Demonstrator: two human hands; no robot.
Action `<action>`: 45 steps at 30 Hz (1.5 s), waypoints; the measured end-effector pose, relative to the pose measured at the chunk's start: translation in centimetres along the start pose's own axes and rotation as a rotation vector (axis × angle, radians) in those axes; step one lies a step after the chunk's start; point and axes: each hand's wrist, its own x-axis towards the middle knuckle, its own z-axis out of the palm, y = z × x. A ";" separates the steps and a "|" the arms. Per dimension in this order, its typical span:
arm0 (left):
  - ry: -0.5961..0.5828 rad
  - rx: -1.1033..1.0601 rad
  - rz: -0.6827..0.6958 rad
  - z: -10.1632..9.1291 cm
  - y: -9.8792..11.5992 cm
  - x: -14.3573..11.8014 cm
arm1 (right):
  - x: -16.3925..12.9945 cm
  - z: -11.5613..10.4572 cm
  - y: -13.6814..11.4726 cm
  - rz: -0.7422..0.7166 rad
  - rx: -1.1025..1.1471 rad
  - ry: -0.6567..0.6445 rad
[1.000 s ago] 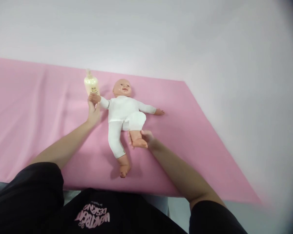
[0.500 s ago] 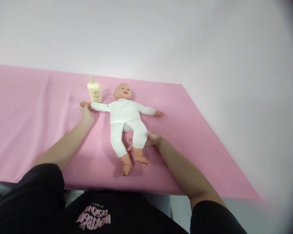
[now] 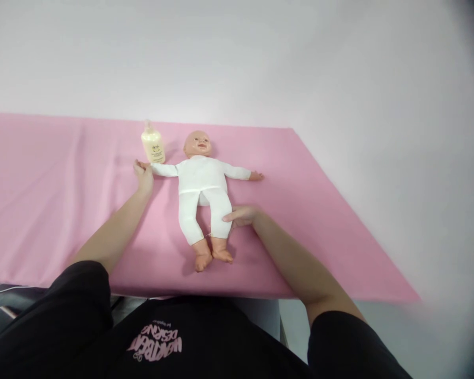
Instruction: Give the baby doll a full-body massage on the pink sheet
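One broad pink sheet (image 3: pixel 319 221) is covering the table in front of you — smooth, matte fabric with a few soft creases running along its left half, its near edge dropping off just ahead of your black shirt (image 3: pixel 158 345). Behind it a plain pale wall (image 3: pixel 237 52) is filling the upper part of the view.

On the sheet's middle a baby doll (image 3: pixel 202 181) is lying face up. Its long axis is running away from you: the bare, glossy plastic head is pointing toward the wall and the two bare feet are pointing back at you, side by side. A white, soft-looking one-piece is covering torso, arms and legs, and both arms are stretching straight out to the sides.

Your left hand (image 3: pixel 144 176) is resting at the tip of the doll's outstretched arm, fingers closing about its small plastic hand. Your right hand (image 3: pixel 240 216) is lying flat and open against the outer side of the nearer white leg — touching, not gripping.

Smallest of all, a rounded, cream-coloured bottle (image 3: pixel 153 145) with a narrow pump top is standing upright just beyond your left hand, near the doll's head.
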 end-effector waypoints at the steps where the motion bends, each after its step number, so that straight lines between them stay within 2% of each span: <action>1: 0.033 0.051 -0.002 0.1 0.3 -0.1 | 0.0 0.0 0.0 0.000 -0.003 -0.011; 4: 0.094 0.235 -0.008 0.1 1.1 -0.5 | 0.1 0.0 0.0 -0.009 -0.009 -0.053; 9: 0.046 0.478 0.053 -0.1 1.5 -1.2 | -0.3 -1.1 0.1 -0.020 -0.023 -0.062; 11: 0.012 0.522 0.103 -0.1 1.6 -1.7 | -0.8 -2.0 0.0 -0.027 -0.024 -0.015; 14: -0.072 0.630 0.230 0.3 1.7 -2.7 | -1.7 -3.6 -0.4 -0.072 0.000 0.144; 17: -0.270 0.706 0.361 1.3 1.8 -4.2 | -1.9 -5.3 -0.7 -0.168 0.109 0.354; 21: -0.670 0.697 0.425 2.8 1.9 -6.0 | -0.3 -6.6 -0.9 -0.448 0.384 0.634; 24: -0.888 0.701 0.361 3.5 2.2 -6.6 | 1.3 -6.9 -1.2 -0.596 0.542 0.718; 27: -0.976 0.666 0.330 3.6 2.4 -6.5 | 2.4 -7.7 -1.7 -0.699 0.641 0.771; 31: -0.996 0.629 0.333 3.7 2.3 -6.2 | 2.7 -9.9 -2.6 -0.805 0.695 0.909; 34: -0.996 0.623 0.331 3.8 2.5 -6.2 | 2.7 -11.6 -3.5 -0.827 0.705 0.989; 38: -0.998 0.570 0.271 3.8 3.1 -6.7 | 3.2 -13.0 -4.2 -0.874 0.695 1.007; 41: -0.908 0.470 0.126 3.4 3.6 -8.5 | 3.6 -13.3 -4.1 -0.884 0.673 0.984; 45: -0.686 0.163 -0.117 2.6 4.5 -13.1 | 4.1 -13.2 -3.7 -0.903 0.650 0.966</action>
